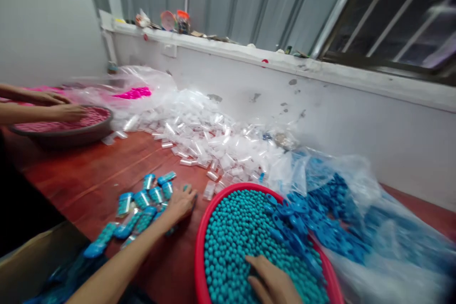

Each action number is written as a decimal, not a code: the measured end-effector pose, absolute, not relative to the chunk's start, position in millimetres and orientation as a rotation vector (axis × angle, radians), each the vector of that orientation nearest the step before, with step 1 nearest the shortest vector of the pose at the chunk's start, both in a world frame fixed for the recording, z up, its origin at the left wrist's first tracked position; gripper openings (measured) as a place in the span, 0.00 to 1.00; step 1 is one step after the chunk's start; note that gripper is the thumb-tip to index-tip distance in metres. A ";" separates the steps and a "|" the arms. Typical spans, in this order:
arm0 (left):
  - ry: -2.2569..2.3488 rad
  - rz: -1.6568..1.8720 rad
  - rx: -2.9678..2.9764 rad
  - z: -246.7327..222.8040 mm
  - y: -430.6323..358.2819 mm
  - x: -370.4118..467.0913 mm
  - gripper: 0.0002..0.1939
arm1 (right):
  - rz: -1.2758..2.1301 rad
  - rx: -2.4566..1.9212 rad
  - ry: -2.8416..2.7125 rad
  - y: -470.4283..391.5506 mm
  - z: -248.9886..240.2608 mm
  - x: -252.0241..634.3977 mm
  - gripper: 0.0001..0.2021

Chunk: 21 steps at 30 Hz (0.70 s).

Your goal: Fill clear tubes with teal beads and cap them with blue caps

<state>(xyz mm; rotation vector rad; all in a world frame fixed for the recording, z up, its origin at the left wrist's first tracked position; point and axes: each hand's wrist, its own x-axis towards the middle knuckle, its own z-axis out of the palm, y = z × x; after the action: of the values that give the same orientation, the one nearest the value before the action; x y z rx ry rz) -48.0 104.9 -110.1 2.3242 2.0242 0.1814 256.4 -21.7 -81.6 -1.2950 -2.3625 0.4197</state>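
Fingers, left hand (pixel 182 204): loosely spread, low over the bench (pixel 103 171) beside the filled tubs (pixel 142 199); whether they pinch anything cannot be told.
Fingers, right hand (pixel 274 280): half curled among teal beads (pixel 231 223); any grip on them cannot be told.
Red basin (pixel 199 247): holds the beads, its rim likely keeping round pieces from rolling away.
Blue parts (pixel 290 218): spill from a clear bag (pixel 359 175) over the basin's edge, probably to stay near the right hand.
Filled tubs: clustered about the left forearm, apparently kept apart from the empties.
Clear tubs (pixel 206 137): heaped toward the wall (pixel 249 95), presumably as stock within reach.
Co-worker: two hands (pixel 69 112) at pink pieces (pixel 96 118) in a dark basin (pixel 74 137), perhaps separate so colours do not mix.
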 end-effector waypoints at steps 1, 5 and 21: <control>2.035 0.176 2.330 -109.2 100.1 -51.8 0.17 | 0.474 -1.292 -2.388 -22.8 -73.1 253.3 0.16; 2.107 0.195 2.363 -111.0 91.1 -65.6 0.19 | 0.607 -1.302 -2.378 -25.3 -46.6 244.6 0.14; 1.761 0.724 2.091 -28.5 92.5 17.0 0.20 | -0.181 -1.533 -2.558 79.9 -0.2 277.9 0.23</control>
<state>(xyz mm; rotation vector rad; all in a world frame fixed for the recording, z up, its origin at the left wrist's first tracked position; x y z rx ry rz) 17.0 92.5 -28.5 2.0908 1.7606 0.7235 277.9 79.9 -0.2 -1.5327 -2.5583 -0.1807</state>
